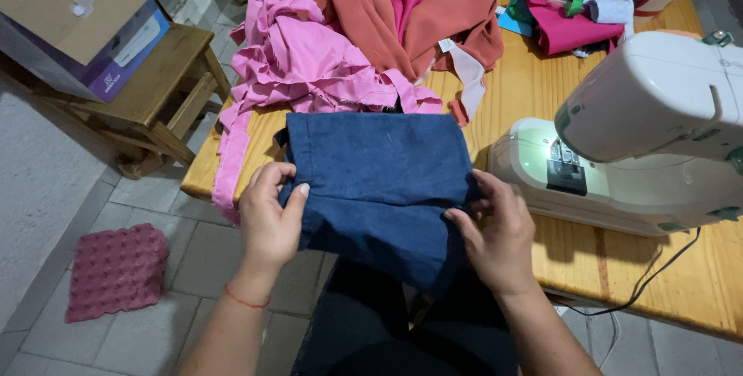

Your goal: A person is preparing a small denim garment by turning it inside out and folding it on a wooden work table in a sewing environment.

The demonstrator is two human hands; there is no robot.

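1. The wooden table (534, 89) stretched away from both hands, and its near edge ran just under them.
2. The white sewing machine (642, 136) stood to the right of the right hand, close by but not touching it; nothing lay under its needle, so by the look of things no stitching on the blue piece was under way.
3. A heap of pink cloth (309, 66) and rust-coloured cloth (418, 20) lay beyond the hands, just past the far edge of the blue piece, with more scraps further off to the right.
4. The dark blue cloth (379, 182) lay between the two hands, its far part flat on the table and its near part hanging over the edge toward the person's lap. It looked folded or doubled over, so I judged the work to be at the stage of lining up edges, with sewing left to do.
5. The left hand (269, 221) pinched the left edge of the blue cloth, thumb on top and fingers curled under.
6. The right hand (495, 229) gripped the right edge near the fold, fingers closed narrowly on the cloth.
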